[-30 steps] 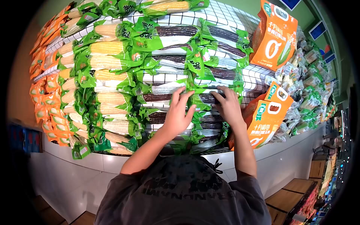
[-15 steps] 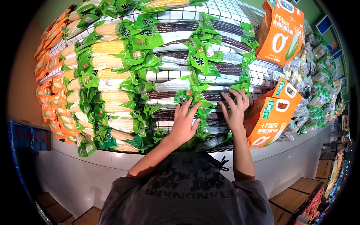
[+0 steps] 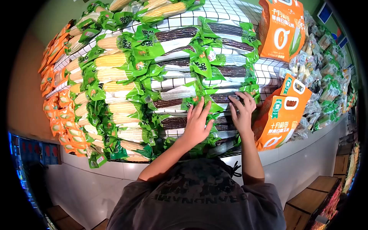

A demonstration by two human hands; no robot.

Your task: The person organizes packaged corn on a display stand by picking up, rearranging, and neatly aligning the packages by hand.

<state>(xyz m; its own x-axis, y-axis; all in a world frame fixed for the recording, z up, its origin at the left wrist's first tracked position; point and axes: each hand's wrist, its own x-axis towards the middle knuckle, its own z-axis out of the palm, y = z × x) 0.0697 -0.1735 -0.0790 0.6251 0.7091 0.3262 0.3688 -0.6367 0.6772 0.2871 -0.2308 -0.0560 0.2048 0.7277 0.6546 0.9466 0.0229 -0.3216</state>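
Vacuum-packed dark purple corn cobs with green wrapper ends lie in rows in front of me. My left hand (image 3: 197, 122) rests on these packs with its fingers spread, beside a dark corn pack (image 3: 173, 122). Touching both ends of another dark corn pack (image 3: 220, 98) are my left fingertips and the fingers of my right hand (image 3: 243, 115). The right fingers are apart and slightly bent. Neither hand is wrapped round a pack. Part of the packs below the hands is hidden by them.
Packs of pale corn (image 3: 132, 134) and yellow corn (image 3: 111, 60) fill the left rows, with orange packs (image 3: 69, 126) beyond. Orange carrier bags (image 3: 281, 124) stand close to my right hand. Clear bags (image 3: 329, 73) pile up at far right. A checked cloth (image 3: 214, 9) lies underneath.
The view has tilted and shifted a little. My left hand has slid slightly forward across the packs. The right hand stays nearly in place, and the packs lie as before.
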